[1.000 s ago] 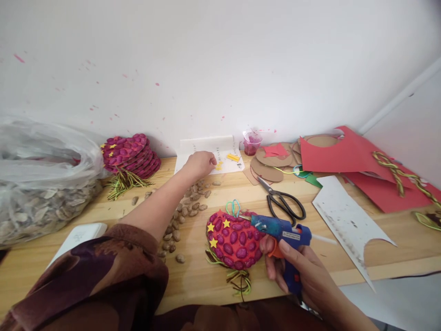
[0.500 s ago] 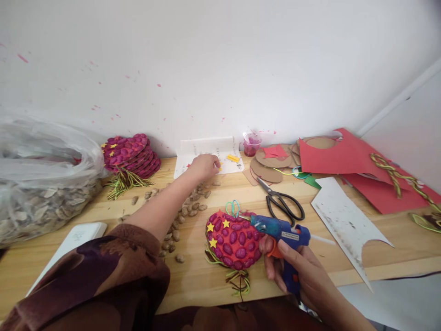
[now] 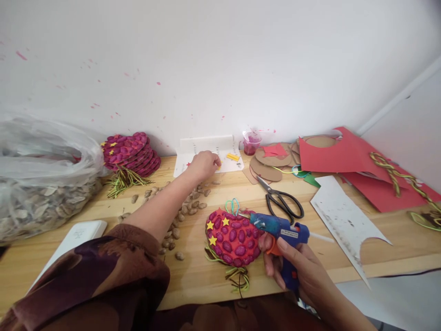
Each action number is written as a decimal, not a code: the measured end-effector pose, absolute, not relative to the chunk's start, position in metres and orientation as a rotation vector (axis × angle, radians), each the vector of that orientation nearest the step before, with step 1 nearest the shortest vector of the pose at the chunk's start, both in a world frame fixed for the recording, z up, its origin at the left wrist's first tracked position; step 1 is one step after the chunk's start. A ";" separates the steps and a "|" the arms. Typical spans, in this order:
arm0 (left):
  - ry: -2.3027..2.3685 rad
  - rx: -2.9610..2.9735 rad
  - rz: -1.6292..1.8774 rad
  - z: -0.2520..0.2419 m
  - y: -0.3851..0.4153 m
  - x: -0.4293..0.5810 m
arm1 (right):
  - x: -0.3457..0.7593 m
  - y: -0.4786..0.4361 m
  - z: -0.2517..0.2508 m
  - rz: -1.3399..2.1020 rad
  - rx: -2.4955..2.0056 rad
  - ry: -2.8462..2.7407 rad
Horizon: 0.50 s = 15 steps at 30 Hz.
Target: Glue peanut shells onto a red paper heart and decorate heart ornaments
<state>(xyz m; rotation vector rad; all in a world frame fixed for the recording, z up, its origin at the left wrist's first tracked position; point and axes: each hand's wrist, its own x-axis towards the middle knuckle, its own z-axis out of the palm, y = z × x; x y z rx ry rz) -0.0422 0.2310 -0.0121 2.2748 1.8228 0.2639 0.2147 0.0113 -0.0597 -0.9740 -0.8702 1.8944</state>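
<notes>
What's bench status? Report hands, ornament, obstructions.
Right hand gripping glue gun. Left hand at white paper, grasp unclear. Ornament lying flat, three yellow stars showing. Scissors just beyond glue gun.

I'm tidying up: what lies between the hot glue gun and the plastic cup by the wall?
Going from the hot glue gun toward the plastic cup, the head view shows black-handled scissors, then brown cardboard ovals.
</notes>
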 end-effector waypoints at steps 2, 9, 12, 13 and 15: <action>1.805 2.267 0.273 -0.014 0.230 -0.041 | 0.215 0.012 -0.059 1.893 -0.979 -0.875; 1.676 2.213 0.384 -0.019 0.227 -0.037 | 0.214 0.011 -0.057 1.870 -1.004 -0.874; 1.654 2.186 0.428 -0.020 0.229 -0.039 | 0.213 0.011 -0.057 1.858 -1.013 -0.878; 1.652 2.174 0.441 -0.021 0.229 -0.041 | 0.213 0.012 -0.057 1.857 -1.014 -0.881; 1.649 2.146 0.471 -0.021 0.230 -0.043 | 0.213 0.012 -0.056 1.856 -1.016 -0.883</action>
